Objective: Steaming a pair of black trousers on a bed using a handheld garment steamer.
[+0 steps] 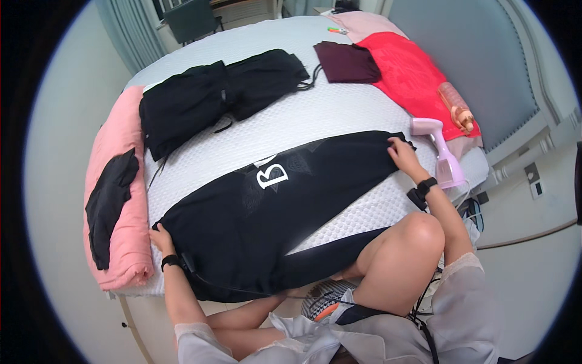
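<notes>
Black trousers [242, 212] lie spread across the near part of the bed, with a white and grey print on the upper leg. One leg runs toward the right; the other lies closer to me, partly behind my raised knee. At the wide left end, my left hand [161, 239] is closed on the corner of the cloth. My right hand [404, 156] has its fingers bent over the narrow cuff at the far right end and grips it. Just beyond that hand, a pink handheld garment steamer [442, 148] rests on the bed edge.
Folded black garments [224, 91] and a dark maroon folded cloth [347, 62] lie farther back on the white quilted mattress [345, 112]. A pink rolled quilt [130, 242] bearing a black cloth [111, 206] is at left. Near the headboard, a clear bottle [451, 97] lies on red fabric [406, 73].
</notes>
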### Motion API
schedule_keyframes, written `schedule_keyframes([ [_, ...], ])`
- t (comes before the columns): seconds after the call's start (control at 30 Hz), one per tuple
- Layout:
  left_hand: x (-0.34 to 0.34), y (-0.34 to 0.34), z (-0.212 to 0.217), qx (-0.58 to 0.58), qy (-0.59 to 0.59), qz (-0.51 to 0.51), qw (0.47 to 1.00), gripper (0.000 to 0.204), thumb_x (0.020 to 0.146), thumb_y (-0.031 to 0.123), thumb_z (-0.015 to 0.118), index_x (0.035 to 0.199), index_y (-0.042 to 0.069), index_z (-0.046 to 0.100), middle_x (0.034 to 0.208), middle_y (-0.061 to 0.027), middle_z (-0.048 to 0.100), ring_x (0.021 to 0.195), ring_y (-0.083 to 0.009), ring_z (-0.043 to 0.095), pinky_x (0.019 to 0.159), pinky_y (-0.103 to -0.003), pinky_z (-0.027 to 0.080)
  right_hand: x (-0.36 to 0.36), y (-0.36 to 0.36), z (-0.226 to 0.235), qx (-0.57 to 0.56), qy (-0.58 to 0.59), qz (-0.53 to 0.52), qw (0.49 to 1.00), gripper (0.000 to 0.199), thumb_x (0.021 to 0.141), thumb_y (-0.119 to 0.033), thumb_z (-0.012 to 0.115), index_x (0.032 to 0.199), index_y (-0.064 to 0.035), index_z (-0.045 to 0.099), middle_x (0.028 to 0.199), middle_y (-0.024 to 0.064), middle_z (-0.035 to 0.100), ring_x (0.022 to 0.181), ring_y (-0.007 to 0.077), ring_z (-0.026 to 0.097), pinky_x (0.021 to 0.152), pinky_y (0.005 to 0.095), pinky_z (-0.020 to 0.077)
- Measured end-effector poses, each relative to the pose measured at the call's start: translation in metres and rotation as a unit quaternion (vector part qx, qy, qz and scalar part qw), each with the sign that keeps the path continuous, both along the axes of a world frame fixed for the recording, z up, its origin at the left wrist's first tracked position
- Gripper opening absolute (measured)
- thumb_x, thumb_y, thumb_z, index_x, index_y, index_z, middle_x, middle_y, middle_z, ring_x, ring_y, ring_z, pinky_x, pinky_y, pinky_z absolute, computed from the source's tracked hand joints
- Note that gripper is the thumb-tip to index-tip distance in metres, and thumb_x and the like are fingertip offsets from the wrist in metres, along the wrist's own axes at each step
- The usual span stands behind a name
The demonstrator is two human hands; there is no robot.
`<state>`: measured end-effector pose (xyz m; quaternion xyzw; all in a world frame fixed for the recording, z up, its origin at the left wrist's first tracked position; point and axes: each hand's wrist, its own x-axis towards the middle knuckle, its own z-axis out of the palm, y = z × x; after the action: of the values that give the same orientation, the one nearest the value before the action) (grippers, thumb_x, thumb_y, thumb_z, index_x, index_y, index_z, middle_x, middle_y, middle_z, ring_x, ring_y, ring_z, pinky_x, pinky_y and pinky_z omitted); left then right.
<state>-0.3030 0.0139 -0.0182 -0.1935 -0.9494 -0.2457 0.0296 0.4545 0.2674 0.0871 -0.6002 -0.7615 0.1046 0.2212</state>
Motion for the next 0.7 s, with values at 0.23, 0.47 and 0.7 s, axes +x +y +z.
schedule_keyframes([
  [0.23, 0.098, 0.021, 0.053, -0.095, 0.276, -0.132, 0.947, 0.046, 0.083, 0.021, 0.056, 0.123, 0.000, 0.049, 0.124, -0.0208, 0.051, 0.116, -0.0364, 0.047, 0.097, -0.049, 0.037, -0.018, 0.034, -0.042, 0.035, -0.082, 0.000, 0.996, 0.037, 0.091, -0.034, 0.049, 0.115, -0.0078, 0.057, 0.103, 0.0181, 0.061, 0.100, 0.0329, 0.057, 0.083, 0.0451, 0.0468],
  [0.47, 0.248, 0.055, 0.067, -0.205, 0.054, -0.274, 0.938, 0.058, 0.092, 0.049, 0.041, 0.143, 0.026, 0.028, 0.152, -0.0080, 0.017, 0.140, -0.0350, 0.010, 0.096, -0.073, 0.016, -0.039, 0.028, -0.051, -0.037, -0.122, -0.039, 0.991, 0.043, 0.092, -0.036, 0.046, 0.114, -0.0007, 0.056, 0.112, 0.0235, 0.057, 0.107, 0.0391, 0.053, 0.091, 0.0455, 0.0438],
  [0.7, 0.253, 0.054, 0.055, -0.231, 0.064, -0.278, 0.930, 0.069, 0.089, 0.054, 0.044, 0.147, 0.027, 0.017, 0.154, -0.0089, 0.007, 0.141, -0.0369, 0.001, 0.096, -0.075, 0.011, -0.039, 0.073, -0.047, -0.072, -0.027, -0.071, 0.995, 0.044, 0.090, -0.037, 0.043, 0.119, -0.0061, 0.056, 0.117, 0.0208, 0.058, 0.112, 0.0364, 0.052, 0.095, 0.0470, 0.0398],
])
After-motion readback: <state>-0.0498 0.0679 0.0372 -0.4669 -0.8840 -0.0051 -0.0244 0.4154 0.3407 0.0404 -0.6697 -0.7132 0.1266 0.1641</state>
